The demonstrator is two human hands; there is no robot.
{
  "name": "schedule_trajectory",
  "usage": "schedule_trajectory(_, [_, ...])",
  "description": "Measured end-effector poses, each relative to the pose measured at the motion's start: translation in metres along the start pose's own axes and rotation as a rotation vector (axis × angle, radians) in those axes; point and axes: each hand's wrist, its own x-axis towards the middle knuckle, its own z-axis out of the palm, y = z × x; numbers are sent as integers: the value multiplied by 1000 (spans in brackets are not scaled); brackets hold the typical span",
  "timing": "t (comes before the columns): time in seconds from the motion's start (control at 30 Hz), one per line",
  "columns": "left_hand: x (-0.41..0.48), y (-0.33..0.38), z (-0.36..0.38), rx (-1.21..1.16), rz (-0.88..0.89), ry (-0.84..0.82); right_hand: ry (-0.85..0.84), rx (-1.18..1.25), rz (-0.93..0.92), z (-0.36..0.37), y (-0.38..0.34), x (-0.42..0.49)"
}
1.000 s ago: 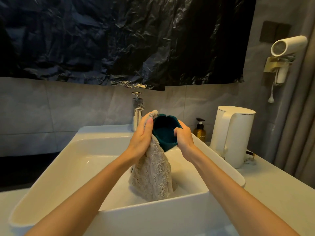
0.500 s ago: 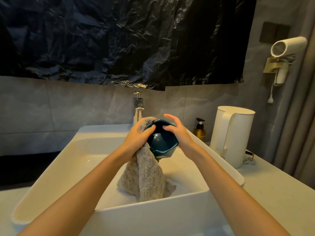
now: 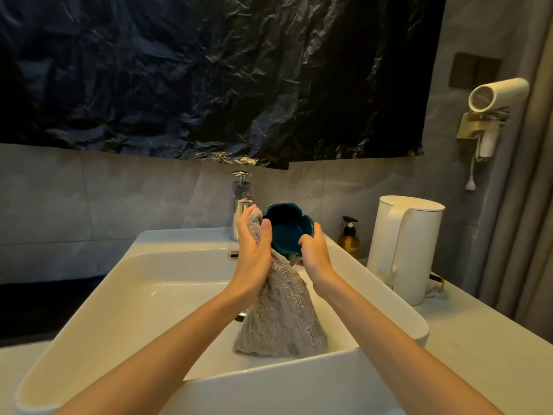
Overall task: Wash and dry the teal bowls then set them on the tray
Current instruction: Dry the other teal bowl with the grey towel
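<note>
left hand (image 3: pixel 253 250): up at the left side of the teal bowl (image 3: pixel 287 232), fingers nearly straight behind the towel (image 3: pixel 281 319), thumb over the rim, pinching cloth against the wall

right hand (image 3: pixel 315 254): curled round the lower right rim, gripping it

bowl spot: held up over the sink (image 3: pixel 119 310), just in front of the tap (image 3: pixel 241 202), inside tipped toward the camera

towel: hanging from the left hand down into the basin

vs half a sec ago: flipped. Outside was showing, right fingers across the top; now down at the lower edge

hard to see: right fingertips tucked behind the bowl, underside covered by cloth
</note>
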Motion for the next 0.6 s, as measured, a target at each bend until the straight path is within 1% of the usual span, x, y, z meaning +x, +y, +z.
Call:
schedule_trajectory(0.07, [-1, 4, 3, 33, 74, 1, 18, -53, -52, -5, 1, 1])
schedule_trajectory(0.13, [4, 11, -1, 55, 100, 13, -10, -70, -107, -9, 0, 1])
schedule_trajectory(0.23, [16, 16, -15, 71, 29, -28, -98, -119, -168, -9, 2, -2])
schedule_trajectory(0.33, [17, 14, -26, 76, 35, -110, -147, -149, -206, -8, 0, -4])
schedule_trajectory(0.43, [9, 8, -23, 96, 110, -147, -60, -41, -157, -9, -7, -3])
schedule_trajectory(0.53, [1, 5, -13, 135, 174, -231, 39, 65, -36, -12, -5, 1])
schedule_trajectory(0.6, [-2, 4, -8, 163, 198, -266, 66, 110, 33, -13, -3, 4])
